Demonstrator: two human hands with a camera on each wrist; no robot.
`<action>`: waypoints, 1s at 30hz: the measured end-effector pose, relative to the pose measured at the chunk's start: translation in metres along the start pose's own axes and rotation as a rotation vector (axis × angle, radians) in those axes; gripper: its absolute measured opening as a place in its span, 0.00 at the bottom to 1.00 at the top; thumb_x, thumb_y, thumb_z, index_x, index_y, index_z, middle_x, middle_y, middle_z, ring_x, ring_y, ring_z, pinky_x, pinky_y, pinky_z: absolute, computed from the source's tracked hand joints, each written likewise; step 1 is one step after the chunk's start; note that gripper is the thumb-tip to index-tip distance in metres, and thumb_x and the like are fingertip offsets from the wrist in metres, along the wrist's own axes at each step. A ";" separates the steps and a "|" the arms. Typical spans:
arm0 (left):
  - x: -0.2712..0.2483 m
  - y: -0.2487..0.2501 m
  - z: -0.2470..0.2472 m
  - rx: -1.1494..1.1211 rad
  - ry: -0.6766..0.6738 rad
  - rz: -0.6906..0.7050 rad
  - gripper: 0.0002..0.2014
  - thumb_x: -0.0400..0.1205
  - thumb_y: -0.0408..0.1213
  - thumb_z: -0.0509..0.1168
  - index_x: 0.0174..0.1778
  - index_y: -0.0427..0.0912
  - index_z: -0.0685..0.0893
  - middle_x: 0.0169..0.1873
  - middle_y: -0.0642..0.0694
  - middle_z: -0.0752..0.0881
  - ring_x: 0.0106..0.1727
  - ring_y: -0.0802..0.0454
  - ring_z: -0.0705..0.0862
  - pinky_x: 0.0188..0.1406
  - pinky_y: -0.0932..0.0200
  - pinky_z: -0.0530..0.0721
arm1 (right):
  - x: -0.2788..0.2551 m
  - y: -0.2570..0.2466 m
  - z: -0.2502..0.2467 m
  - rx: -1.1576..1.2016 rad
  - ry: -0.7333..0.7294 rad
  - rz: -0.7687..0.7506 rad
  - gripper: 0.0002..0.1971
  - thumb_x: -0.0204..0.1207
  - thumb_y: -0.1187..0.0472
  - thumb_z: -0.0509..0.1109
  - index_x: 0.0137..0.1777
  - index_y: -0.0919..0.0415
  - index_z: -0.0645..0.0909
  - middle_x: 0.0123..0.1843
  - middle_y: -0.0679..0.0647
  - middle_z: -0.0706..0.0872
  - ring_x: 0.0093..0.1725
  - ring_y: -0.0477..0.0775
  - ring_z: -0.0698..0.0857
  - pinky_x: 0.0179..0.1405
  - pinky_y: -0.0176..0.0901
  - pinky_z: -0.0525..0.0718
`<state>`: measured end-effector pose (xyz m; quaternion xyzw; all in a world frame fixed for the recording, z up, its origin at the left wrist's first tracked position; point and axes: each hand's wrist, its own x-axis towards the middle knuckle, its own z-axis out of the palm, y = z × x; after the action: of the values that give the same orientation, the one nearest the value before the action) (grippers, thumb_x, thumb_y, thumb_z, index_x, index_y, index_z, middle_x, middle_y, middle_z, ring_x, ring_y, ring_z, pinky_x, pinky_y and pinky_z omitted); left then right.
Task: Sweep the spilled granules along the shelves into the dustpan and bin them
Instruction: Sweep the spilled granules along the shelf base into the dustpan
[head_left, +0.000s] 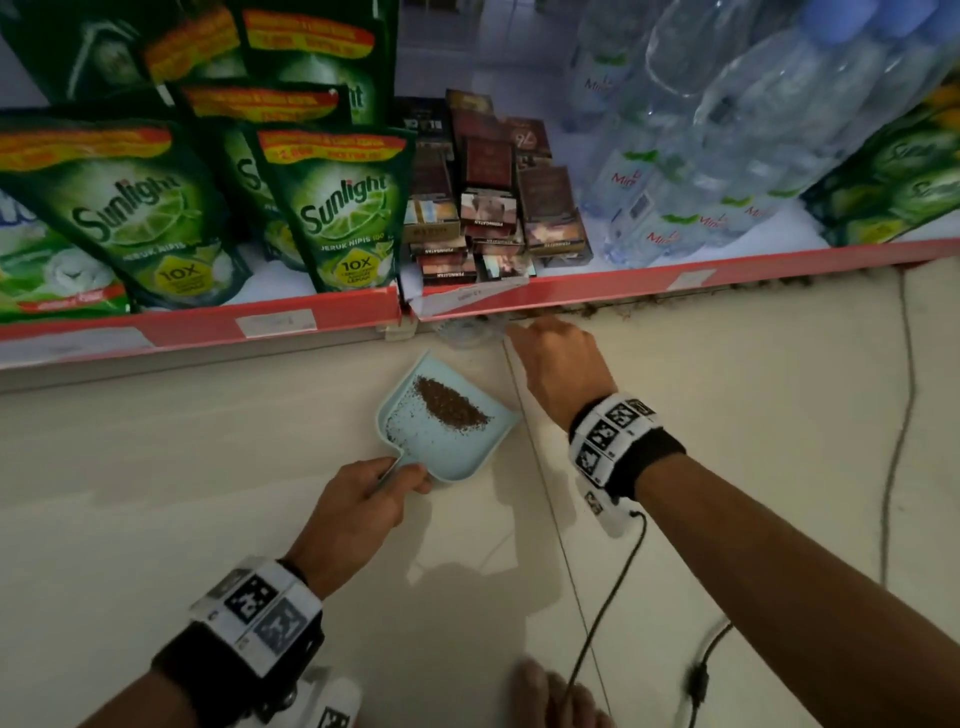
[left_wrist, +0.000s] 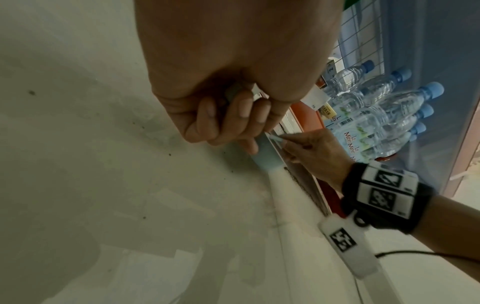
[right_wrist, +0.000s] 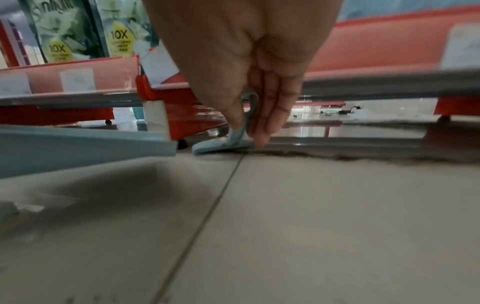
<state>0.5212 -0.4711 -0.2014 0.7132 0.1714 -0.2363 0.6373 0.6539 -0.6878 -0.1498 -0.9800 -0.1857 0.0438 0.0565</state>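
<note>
One light-blue dustpan (head_left: 457, 441) on the floor; one heap of brown granules (head_left: 451, 402) inside it, one more line of granules (right_wrist: 350, 156) along the shelf foot; one small blue brush (right_wrist: 233, 142); two hands, left hand (head_left: 358, 512) and right hand (head_left: 556, 364); five green Sunlight pouches (head_left: 343, 208) at left, countable by their labels; cigarette packs (head_left: 493, 213) and water bottles (head_left: 691, 171) too overlapped for a firm count.

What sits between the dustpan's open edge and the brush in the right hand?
Only bare tile: in the right wrist view a narrow gap separates the dustpan from the brush held by the right hand. The granules lie beyond it.
</note>
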 end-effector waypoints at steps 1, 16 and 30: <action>0.002 0.000 0.002 -0.005 -0.008 0.001 0.15 0.77 0.55 0.67 0.36 0.48 0.90 0.17 0.55 0.68 0.19 0.56 0.66 0.19 0.65 0.65 | -0.007 0.010 -0.005 -0.057 -0.036 0.017 0.15 0.81 0.67 0.62 0.62 0.57 0.85 0.44 0.61 0.85 0.42 0.68 0.87 0.36 0.47 0.75; -0.017 -0.021 0.029 -0.067 0.165 -0.048 0.16 0.86 0.44 0.66 0.37 0.40 0.90 0.16 0.55 0.70 0.17 0.61 0.68 0.21 0.65 0.66 | 0.007 0.012 -0.011 0.284 0.078 -0.251 0.11 0.80 0.70 0.68 0.56 0.65 0.90 0.58 0.62 0.91 0.53 0.64 0.90 0.55 0.56 0.88; -0.026 -0.008 0.062 -0.119 0.290 -0.026 0.15 0.85 0.41 0.66 0.33 0.43 0.89 0.17 0.54 0.68 0.17 0.60 0.66 0.17 0.72 0.65 | 0.016 0.050 -0.025 0.285 -0.009 -0.476 0.12 0.83 0.66 0.68 0.62 0.60 0.89 0.57 0.59 0.90 0.51 0.63 0.90 0.52 0.56 0.87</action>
<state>0.4876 -0.5302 -0.1984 0.6985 0.2845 -0.1285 0.6439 0.6894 -0.7301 -0.1322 -0.8907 -0.4031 0.0590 0.2015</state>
